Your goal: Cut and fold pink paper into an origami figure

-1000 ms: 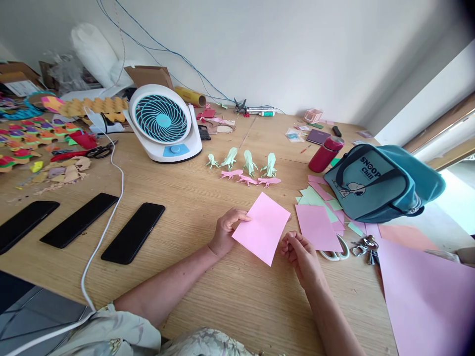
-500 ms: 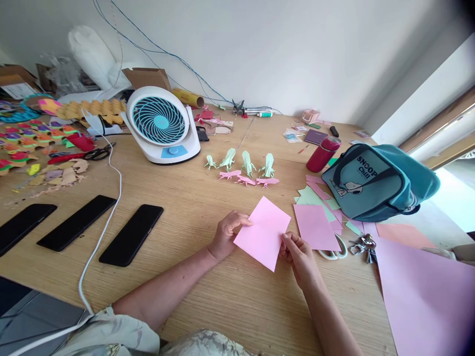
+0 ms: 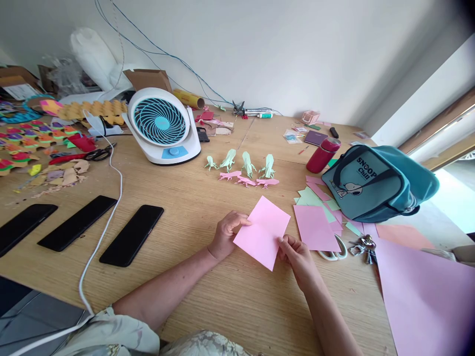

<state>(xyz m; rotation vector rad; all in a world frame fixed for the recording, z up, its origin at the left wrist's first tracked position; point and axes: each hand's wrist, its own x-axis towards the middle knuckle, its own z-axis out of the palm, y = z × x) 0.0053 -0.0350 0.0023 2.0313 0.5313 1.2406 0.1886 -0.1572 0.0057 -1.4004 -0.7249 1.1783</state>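
Note:
Held between both hands is a sheet of pink paper (image 3: 262, 232), turned cornerwise above the table with a faint crease across it. My left hand (image 3: 229, 234) pinches its left side, thumb on top and the other fingers underneath. At the lower right edge my right hand (image 3: 296, 254) grips the sheet between thumb and curled fingers. Just beyond stand several light green paper figures (image 3: 247, 164), with pink paper figures (image 3: 246, 181) in front of them. Another pink sheet (image 3: 316, 228) lies to the right, partly over white-handled scissors (image 3: 333, 252).
Right of my hands are keys (image 3: 367, 245), a teal bag (image 3: 371, 183), a red bottle (image 3: 322, 155) and a large pink sheet (image 3: 426, 296). A white fan (image 3: 162, 126) stands back left. Black phones (image 3: 131, 236) and a white cable (image 3: 97, 247) lie on the left.
My right thumb has shifted slightly left and inward over the pink paper's edge. My left hand keeps its hold, and the objects around stay in place.

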